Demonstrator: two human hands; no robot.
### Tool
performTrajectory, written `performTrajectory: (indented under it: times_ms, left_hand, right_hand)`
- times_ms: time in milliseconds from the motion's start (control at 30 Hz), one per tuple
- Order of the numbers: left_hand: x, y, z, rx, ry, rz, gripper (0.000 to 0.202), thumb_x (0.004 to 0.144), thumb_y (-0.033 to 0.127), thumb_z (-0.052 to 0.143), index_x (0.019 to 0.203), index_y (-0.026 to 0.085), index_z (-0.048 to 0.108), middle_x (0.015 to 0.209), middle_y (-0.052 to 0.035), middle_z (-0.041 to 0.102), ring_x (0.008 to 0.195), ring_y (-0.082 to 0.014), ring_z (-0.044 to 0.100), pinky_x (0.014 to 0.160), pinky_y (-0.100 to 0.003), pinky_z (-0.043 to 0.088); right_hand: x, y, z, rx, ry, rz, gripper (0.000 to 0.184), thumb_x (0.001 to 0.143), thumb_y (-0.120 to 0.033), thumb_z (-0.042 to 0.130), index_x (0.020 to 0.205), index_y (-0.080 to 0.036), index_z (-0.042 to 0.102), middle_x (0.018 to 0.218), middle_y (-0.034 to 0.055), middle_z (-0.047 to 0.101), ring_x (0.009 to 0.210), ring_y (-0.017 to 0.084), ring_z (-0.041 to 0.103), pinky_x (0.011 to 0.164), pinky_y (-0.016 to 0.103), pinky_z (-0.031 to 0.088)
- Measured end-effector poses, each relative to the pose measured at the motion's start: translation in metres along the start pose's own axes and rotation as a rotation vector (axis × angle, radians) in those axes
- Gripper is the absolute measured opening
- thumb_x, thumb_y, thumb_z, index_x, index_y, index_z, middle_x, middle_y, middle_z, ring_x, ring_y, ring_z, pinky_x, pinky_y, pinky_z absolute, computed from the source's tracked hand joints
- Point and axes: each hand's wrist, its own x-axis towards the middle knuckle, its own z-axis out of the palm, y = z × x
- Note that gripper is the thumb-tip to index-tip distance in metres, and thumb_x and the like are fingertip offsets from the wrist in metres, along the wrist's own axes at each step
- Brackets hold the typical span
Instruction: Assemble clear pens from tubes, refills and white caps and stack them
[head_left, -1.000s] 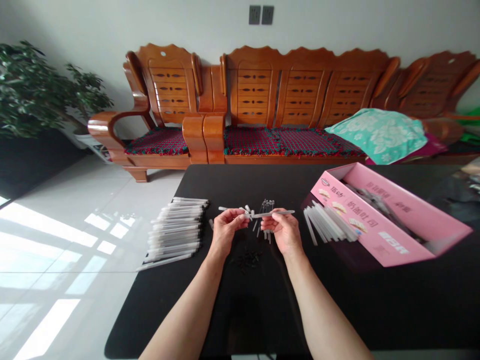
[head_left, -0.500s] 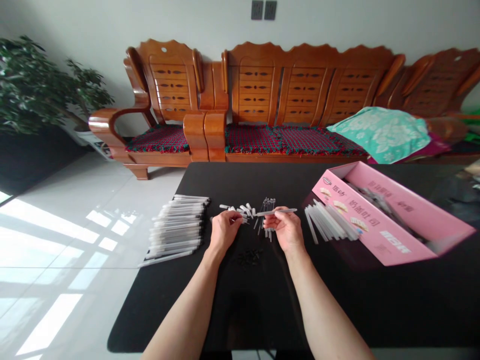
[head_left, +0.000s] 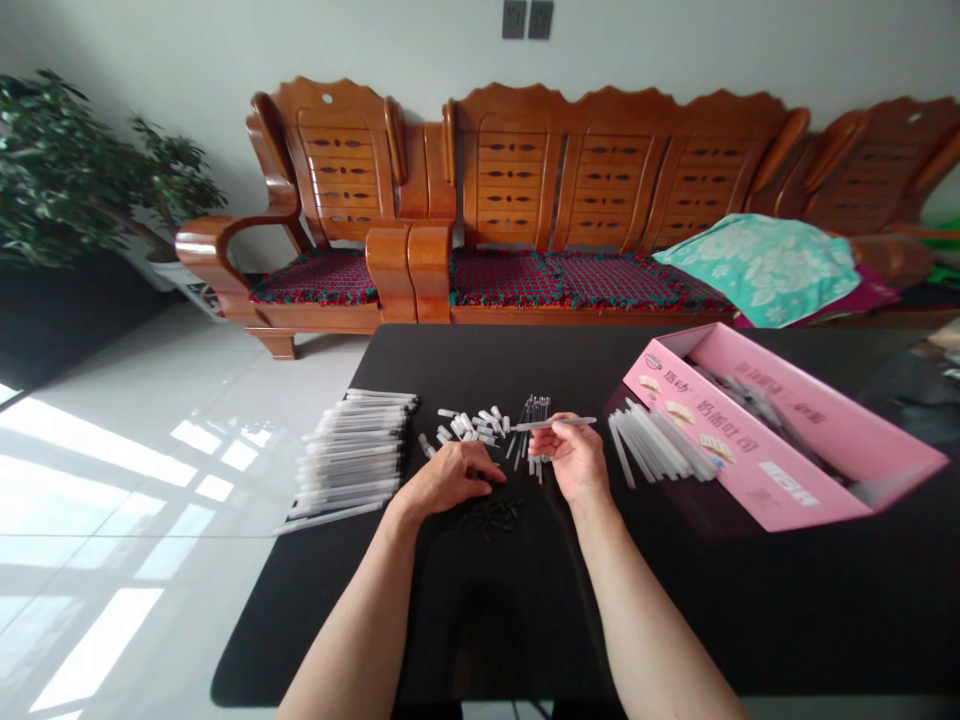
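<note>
My right hand pinches a translucent pen barrel and holds it level above the black table. My left hand is lowered palm-down onto the table, fingers curled, its fingertips at a small heap of black pen parts. Whether it grips one is hidden. Just beyond it lie several small white caps and a bunch of thin refills.
A neat row of assembled pens lies at the table's left edge. Empty clear barrels lie right of my right hand, beside an open pink box. Wooden sofas and a plant stand behind.
My left hand has left the pen barrel and dropped down and towards me onto the table beside the black parts. My right hand still holds the barrel in place.
</note>
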Motion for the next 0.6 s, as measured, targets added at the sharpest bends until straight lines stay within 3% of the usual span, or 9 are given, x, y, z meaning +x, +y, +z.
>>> performTrajectory:
  times_ms: [333,467,600]
  left_hand:
    - [0.002,0.003,0.008,0.003,0.057,0.024,0.013,0.070,0.011,0.072,0.074,0.022,0.078,0.077,-0.0032,0.068,0.072,-0.0169,0.061,0.068,-0.025,0.042]
    - [0.003,0.003,0.008,-0.163,0.219,-0.063,0.007,0.074,0.019,0.071,0.077,0.021,0.077,0.070,-0.0020,0.067,0.061,-0.0151,0.059,0.059,-0.024,0.041]
    - [0.009,0.003,0.013,-0.552,0.417,-0.148,0.026,0.080,0.036,0.070,0.097,0.017,0.077,0.064,-0.0003,0.062,0.051,-0.0104,0.051,0.051,-0.022,0.039]
  right_hand:
    - [-0.001,-0.003,0.001,0.004,-0.001,-0.004,0.012,0.072,-0.022,0.071,0.080,-0.016,0.065,0.068,0.0053,0.075,0.054,0.019,0.071,0.050,0.029,0.061]
    - [-0.001,-0.002,0.001,0.006,0.003,-0.004,0.012,0.073,-0.023,0.072,0.081,-0.016,0.065,0.068,0.0052,0.075,0.055,0.019,0.071,0.050,0.029,0.061]
    - [-0.001,0.000,0.001,0.005,0.002,0.015,0.015,0.072,-0.023,0.072,0.083,-0.016,0.065,0.068,0.0054,0.075,0.052,0.019,0.070,0.048,0.029,0.060]
